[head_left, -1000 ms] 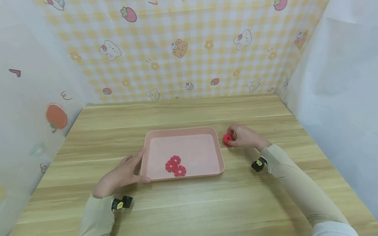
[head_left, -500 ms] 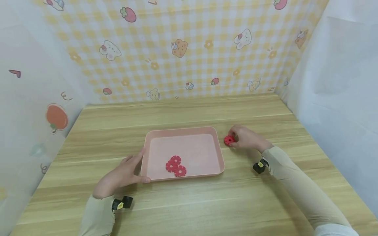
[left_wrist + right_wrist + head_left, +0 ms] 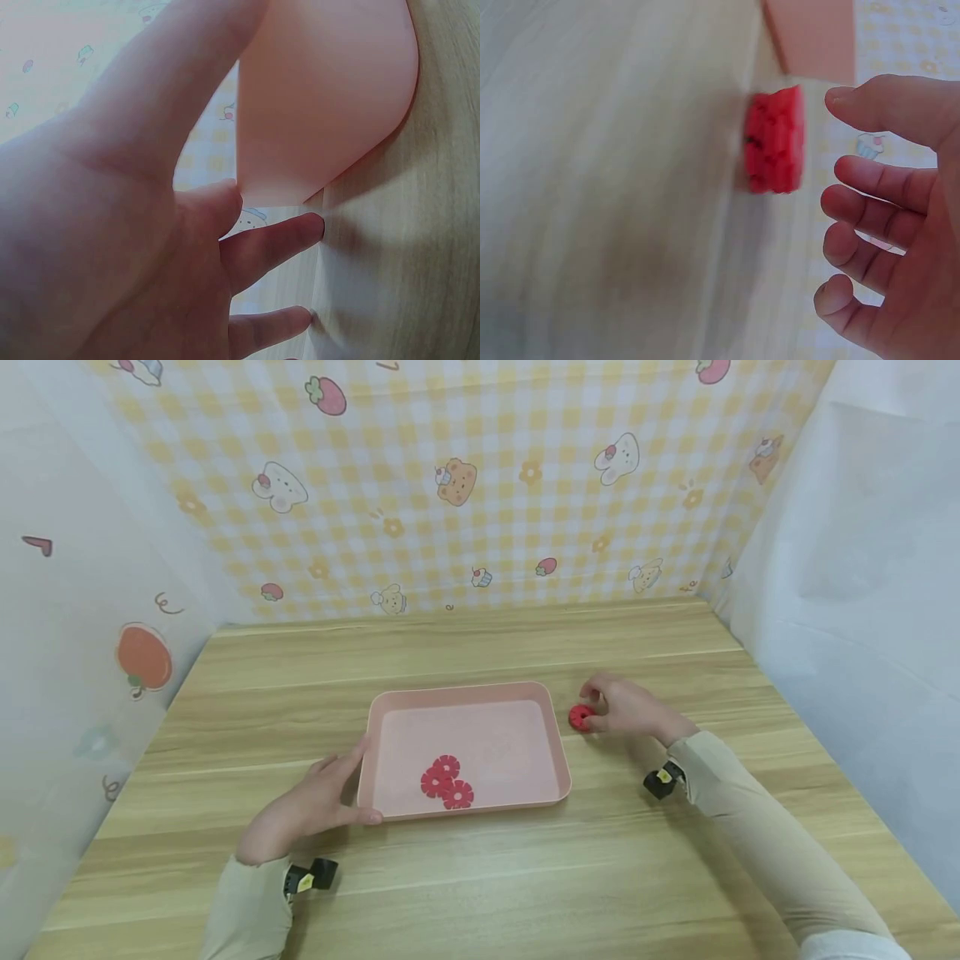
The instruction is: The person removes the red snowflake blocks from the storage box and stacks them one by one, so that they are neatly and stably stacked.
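At lower left of the head view, the left grip point(image 3: 318, 797) spreads round the near corner of the tray point(image 3: 457, 697), thumb at the front, index finger along the side, probably steadying it. Three red discs point(image 3: 436, 782) overlap inside, near the front edge. Right of centre, the right grip point(image 3: 630, 707), fingers loosely bent and parted, holds nothing beside the red stack point(image 3: 577, 718), perhaps set there for easy reach. The wood-grain table point(image 3: 480, 893) meets a yellow checked cloth point(image 3: 495, 518) behind.

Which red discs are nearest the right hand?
The red stack on the table, just right of the pink tray, by the right hand; the other three visible discs lie inside the tray.
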Demonstrator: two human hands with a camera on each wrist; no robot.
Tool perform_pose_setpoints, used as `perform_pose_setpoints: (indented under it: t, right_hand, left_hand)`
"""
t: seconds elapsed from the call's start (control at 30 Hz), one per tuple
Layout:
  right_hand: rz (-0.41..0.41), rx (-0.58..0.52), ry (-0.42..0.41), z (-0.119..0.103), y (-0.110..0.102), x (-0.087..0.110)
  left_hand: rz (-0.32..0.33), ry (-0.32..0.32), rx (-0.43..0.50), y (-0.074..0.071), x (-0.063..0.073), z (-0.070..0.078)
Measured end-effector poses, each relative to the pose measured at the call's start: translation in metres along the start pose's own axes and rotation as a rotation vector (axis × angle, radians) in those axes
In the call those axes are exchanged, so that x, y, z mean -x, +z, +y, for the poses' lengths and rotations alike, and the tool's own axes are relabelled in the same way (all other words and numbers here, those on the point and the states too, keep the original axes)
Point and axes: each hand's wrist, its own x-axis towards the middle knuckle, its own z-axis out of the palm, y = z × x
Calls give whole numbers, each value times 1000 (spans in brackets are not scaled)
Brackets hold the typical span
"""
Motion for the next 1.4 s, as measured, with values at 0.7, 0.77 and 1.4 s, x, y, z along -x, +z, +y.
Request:
perform_pose_setpoints:
  t: [0.7,0.77,1.4]
  right_hand:
    - [-69,58,-195,-50,-11,-21]
    - [-97,74,-196,-58,-12,-25]
    - [-375,105,-282,-124,-2,-59]
  left_hand:
    - [13,6,-11,-2,1,-1]
    - [16,7,-16,-2,1,-2]
    - [10,12,-17,-2,1,-3]
